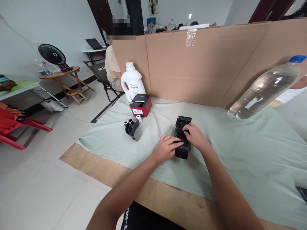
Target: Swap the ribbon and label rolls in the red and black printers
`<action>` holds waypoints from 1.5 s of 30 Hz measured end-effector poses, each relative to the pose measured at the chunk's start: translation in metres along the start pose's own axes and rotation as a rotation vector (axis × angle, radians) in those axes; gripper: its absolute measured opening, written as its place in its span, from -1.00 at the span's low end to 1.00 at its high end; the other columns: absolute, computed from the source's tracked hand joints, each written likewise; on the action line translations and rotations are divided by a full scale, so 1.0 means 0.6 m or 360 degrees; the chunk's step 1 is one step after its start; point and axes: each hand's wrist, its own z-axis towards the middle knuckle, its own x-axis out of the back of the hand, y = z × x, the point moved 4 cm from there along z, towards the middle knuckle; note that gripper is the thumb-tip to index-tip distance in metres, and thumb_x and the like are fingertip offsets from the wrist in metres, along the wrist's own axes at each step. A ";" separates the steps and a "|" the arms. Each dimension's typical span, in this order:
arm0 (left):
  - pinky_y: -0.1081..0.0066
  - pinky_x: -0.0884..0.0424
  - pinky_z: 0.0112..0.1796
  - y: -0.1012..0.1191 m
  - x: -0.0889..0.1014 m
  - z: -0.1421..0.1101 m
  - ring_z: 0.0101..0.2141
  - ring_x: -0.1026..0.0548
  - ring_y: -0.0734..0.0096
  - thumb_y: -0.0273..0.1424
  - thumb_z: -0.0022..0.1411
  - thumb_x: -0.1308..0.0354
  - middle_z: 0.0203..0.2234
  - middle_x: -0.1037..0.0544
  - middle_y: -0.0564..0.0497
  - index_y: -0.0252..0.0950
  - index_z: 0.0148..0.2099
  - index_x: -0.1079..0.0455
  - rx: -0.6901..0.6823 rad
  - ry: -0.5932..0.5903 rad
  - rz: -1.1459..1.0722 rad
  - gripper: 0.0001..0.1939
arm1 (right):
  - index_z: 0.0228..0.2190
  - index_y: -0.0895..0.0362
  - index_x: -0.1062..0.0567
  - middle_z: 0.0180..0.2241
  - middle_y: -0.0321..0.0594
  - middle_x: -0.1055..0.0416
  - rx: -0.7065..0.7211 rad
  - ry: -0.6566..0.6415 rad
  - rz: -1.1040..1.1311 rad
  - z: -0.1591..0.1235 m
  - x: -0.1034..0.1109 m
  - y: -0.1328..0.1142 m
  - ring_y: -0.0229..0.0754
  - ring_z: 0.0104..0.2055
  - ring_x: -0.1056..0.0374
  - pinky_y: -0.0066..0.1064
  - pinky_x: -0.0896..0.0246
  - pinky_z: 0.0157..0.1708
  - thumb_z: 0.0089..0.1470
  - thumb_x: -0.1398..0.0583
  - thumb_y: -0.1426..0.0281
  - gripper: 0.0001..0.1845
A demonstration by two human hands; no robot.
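Note:
A black box-shaped device, perhaps a small printer, lies on the green cloth with its hinged lid flipped up at the far end. From the left side, my left hand grips it, the fingers reaching across its top. My right hand holds its right side, with bent fingers at the opening below the lid. What lies under those fingertips is hidden. Left of the hands is a black curved part with dark-cored rolls at its top, beside a small white roll.
Behind these stand a red and black printer and a white detergent jug. A large clear bottle with a blue cap is at the right. A cardboard panel borders the table's back; a person sits beyond it.

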 end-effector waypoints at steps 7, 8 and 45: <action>0.25 -0.31 -0.09 0.000 0.000 -0.003 -0.08 -0.54 0.35 -0.55 0.36 -0.01 -0.06 -0.65 -0.02 -0.14 0.04 -0.55 -0.0039 -0.0049 0.0029 -0.63 | -0.15 0.10 -0.48 -0.11 -0.04 -0.38 -0.0100 0.0358 -0.0031 -0.002 0.016 -0.010 -0.03 -0.18 -0.39 -0.19 -0.31 -0.10 0.20 -0.05 0.46 -0.75; 0.25 -0.31 -0.10 0.000 0.000 -0.004 -0.10 -0.54 0.35 -0.57 0.35 -0.01 -0.07 -0.65 -0.02 -0.15 0.04 -0.55 -0.0054 -0.0055 0.0028 -0.62 | -0.06 0.12 -0.46 -0.03 0.01 -0.36 -0.0117 0.0432 -0.0022 -0.003 0.021 -0.012 -0.02 -0.16 -0.40 -0.17 -0.32 -0.09 0.22 -0.05 0.43 -0.70; 0.34 -0.46 -0.23 0.019 0.008 -0.012 -0.18 -0.55 0.34 -0.52 0.39 0.03 -0.03 -0.60 -0.10 -0.27 0.12 -0.48 -0.0412 -0.0534 0.0086 -0.63 | 0.10 0.00 -0.43 -0.07 -0.09 -0.29 -0.0498 -0.0366 0.0037 -0.014 0.002 0.018 -0.10 -0.23 -0.43 -0.17 -0.32 0.02 0.19 -0.24 0.27 -0.56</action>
